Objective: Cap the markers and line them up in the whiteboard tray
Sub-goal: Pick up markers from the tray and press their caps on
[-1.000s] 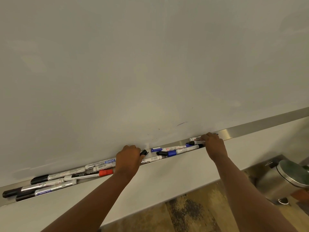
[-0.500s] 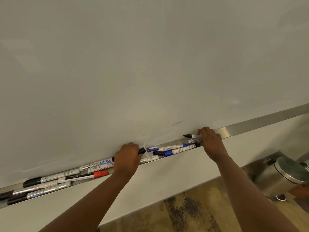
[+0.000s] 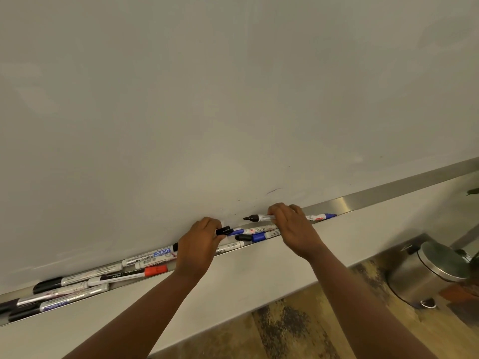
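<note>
A person's two bare arms reached up to a brushed-metal whiteboard tray point(image 3: 368, 202) that ran slantwise below a wide white whiteboard point(image 3: 233, 99), whose surface carried a few faint ink specks and a short stroke just above the hands. The right hand point(image 3: 290, 229) pinched an uncapped black marker point(image 3: 256, 217) by its white barrel, tip pointing left, held just above the tray. The left hand point(image 3: 199, 244) gripped a black cap point(image 3: 223, 231) between curled fingers and thumb, apart from the marker's tip. Between the hands, a blue-capped marker point(image 3: 248, 231) and another with a black and blue end point(image 3: 252, 237) lay in the tray; a blue-ended marker point(image 3: 322, 216) rested to the right of the right hand. To the left, a loose cluster of markers point(image 3: 77, 286), one with a red cap point(image 3: 155, 270), lay overlapping at varied angles. Below the tray stood a plain white wall panel point(image 3: 233, 275). A worn, mottled floor point(image 3: 298, 330) and a steel pedal bin point(image 3: 427, 275) filled the lower right.
</note>
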